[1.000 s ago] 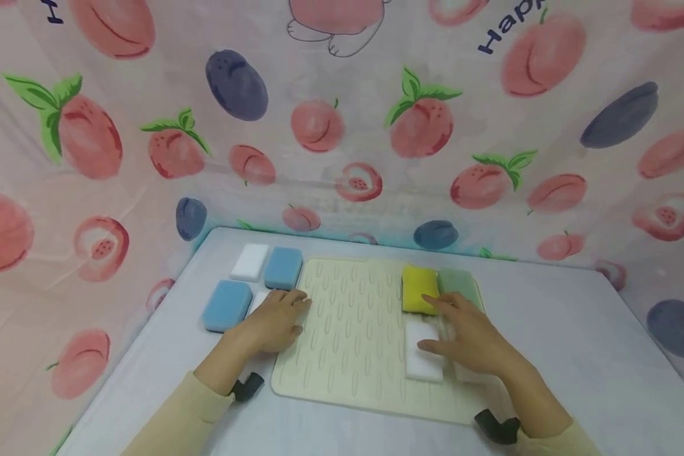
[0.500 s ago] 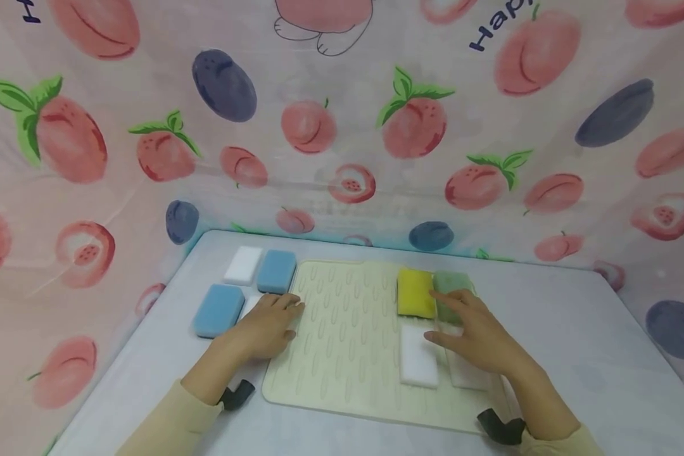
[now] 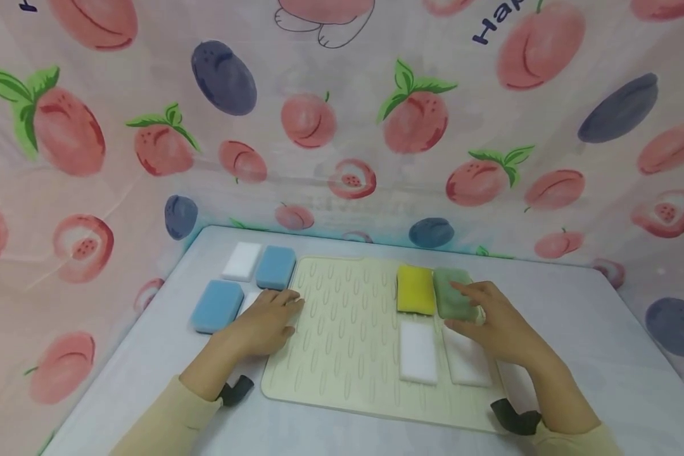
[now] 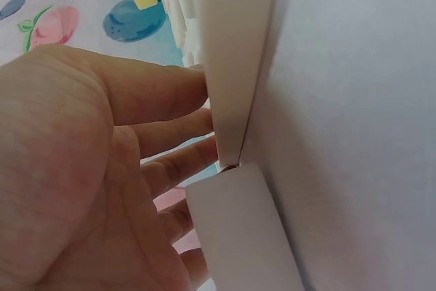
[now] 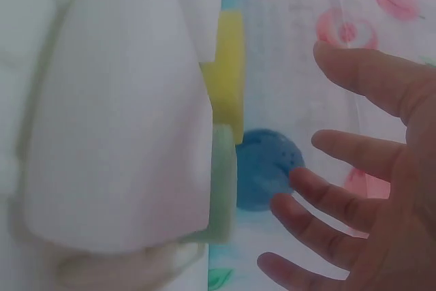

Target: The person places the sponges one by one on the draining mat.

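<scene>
In the head view my left hand (image 3: 269,322) rests at the left edge of a cream ribbed mat (image 3: 342,342). Its thumb (image 4: 160,90) and fingertips touch that edge in the left wrist view. A white sponge (image 4: 245,230) lies beside the mat, partly behind this hand. My right hand (image 3: 493,323) hovers with spread fingers and nothing in its grasp, over the mat's right side. Below it are a green sponge (image 3: 449,297) and a white sponge (image 3: 468,361), each partly covered by it. A yellow sponge (image 3: 415,290) and another white sponge (image 3: 418,351) lie just left of these.
Left of the mat, a blue sponge (image 3: 218,307) with a dark underside, a second blue sponge (image 3: 276,267) and a white sponge (image 3: 242,261) lie on the white table (image 3: 576,329). A fruit-print curtain (image 3: 342,126) hangs behind the table and along its sides.
My right hand has moved right, from over the yellow and left white sponges to the green and right white ones. My left hand stays at the mat's edge.
</scene>
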### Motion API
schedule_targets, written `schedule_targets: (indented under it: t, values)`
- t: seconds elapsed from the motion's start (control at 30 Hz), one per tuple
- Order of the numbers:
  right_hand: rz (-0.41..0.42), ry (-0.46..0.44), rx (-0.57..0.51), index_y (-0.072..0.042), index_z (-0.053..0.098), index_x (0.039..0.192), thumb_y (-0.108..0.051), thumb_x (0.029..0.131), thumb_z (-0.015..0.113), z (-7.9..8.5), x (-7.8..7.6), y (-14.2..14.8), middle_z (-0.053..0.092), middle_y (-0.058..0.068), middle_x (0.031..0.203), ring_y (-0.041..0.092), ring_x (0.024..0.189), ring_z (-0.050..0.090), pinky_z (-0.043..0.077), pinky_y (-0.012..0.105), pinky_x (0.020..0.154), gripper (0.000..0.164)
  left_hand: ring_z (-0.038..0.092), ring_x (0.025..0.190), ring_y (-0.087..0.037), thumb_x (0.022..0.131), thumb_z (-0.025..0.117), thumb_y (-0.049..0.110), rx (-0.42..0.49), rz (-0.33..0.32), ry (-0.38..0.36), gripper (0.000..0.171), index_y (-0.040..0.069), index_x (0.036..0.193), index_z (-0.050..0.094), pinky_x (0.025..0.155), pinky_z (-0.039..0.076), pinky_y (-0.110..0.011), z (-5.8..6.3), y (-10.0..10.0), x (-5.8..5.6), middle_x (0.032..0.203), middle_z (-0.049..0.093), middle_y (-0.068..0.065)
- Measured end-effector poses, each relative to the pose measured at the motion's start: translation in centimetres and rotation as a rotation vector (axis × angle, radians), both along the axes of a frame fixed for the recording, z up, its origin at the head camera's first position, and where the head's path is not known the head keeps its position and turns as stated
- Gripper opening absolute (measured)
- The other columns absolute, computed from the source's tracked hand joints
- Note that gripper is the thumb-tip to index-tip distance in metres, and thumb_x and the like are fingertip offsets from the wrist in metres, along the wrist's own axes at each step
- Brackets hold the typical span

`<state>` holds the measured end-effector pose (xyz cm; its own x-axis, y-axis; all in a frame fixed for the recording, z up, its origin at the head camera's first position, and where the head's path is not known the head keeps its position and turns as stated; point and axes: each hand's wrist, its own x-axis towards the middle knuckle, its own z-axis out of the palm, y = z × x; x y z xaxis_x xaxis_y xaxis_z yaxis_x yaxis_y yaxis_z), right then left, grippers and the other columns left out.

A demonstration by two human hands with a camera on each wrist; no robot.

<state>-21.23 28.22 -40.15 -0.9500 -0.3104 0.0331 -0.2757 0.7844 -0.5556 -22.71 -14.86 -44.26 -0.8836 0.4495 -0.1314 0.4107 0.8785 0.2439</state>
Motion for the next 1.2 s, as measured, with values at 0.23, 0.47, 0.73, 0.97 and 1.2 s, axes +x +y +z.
schedule_targets:
  t: [0.23, 0.47, 0.73, 0.97, 1.2]
  values:
    - [-0.012, -0.009, 0.000, -0.010, 0.045, 0.157, -0.040, 0.094, 0.076, -0.1, -0.1, 1.1, 0.046, 0.020, 0.141, 0.041, 0.124, 0.052, 0.054, 0.055, 0.088, 0.076, 0.037, 0.146, -0.040, 0.103, 0.063, 0.020, 0.005, 0.002, -0.011, 0.056, 0.002, 0.154, 0.047, 0.122, 0.034, -0.054, 0.1, 0.0, 0.2, 0.161, 0.042, -0.013]
    - [-0.019, -0.017, 0.030, -0.009, 0.046, 0.156, -0.040, 0.095, 0.075, -0.3, -0.5, 2.2, 0.047, 0.021, 0.140, 0.040, 0.122, 0.054, 0.053, 0.053, 0.087, 0.075, 0.037, 0.146, -0.040, 0.104, 0.062, 0.019, -0.002, -0.010, -0.008, 0.056, 0.001, 0.154, 0.047, 0.122, 0.033, -0.054, 0.1, 0.0, 0.1, 0.161, 0.042, -0.014]
    - [-0.032, -0.029, 0.054, -0.006, 0.046, 0.155, -0.038, 0.095, 0.075, -0.7, -1.1, 3.4, 0.048, 0.023, 0.136, 0.043, 0.121, 0.056, 0.056, 0.057, 0.088, 0.073, 0.036, 0.147, -0.039, 0.104, 0.061, 0.021, -0.017, -0.009, -0.006, 0.056, 0.003, 0.155, 0.046, 0.123, 0.032, -0.054, -0.2, 0.1, -0.3, 0.162, 0.040, -0.013]
    - [-0.050, -0.048, 0.064, -0.004, 0.048, 0.153, -0.033, 0.095, 0.076, -1.1, -1.6, 3.9, 0.051, 0.025, 0.133, 0.044, 0.118, 0.057, 0.054, 0.061, 0.091, 0.071, 0.037, 0.147, -0.039, 0.104, 0.062, 0.021, -0.022, -0.008, 0.001, 0.057, 0.002, 0.155, 0.046, 0.123, 0.032, -0.054, -0.1, 0.0, -0.4, 0.162, 0.041, -0.014]
    - [-0.052, -0.053, 0.066, -0.001, 0.049, 0.151, -0.027, 0.095, 0.076, -1.7, -2.1, 4.5, 0.053, 0.027, 0.129, 0.044, 0.114, 0.060, 0.055, 0.061, 0.088, 0.068, 0.038, 0.146, -0.040, 0.103, 0.062, 0.020, -0.023, -0.007, 0.009, 0.056, 0.002, 0.154, 0.047, 0.123, 0.032, -0.054, 0.1, 0.0, -0.3, 0.161, 0.041, -0.014]
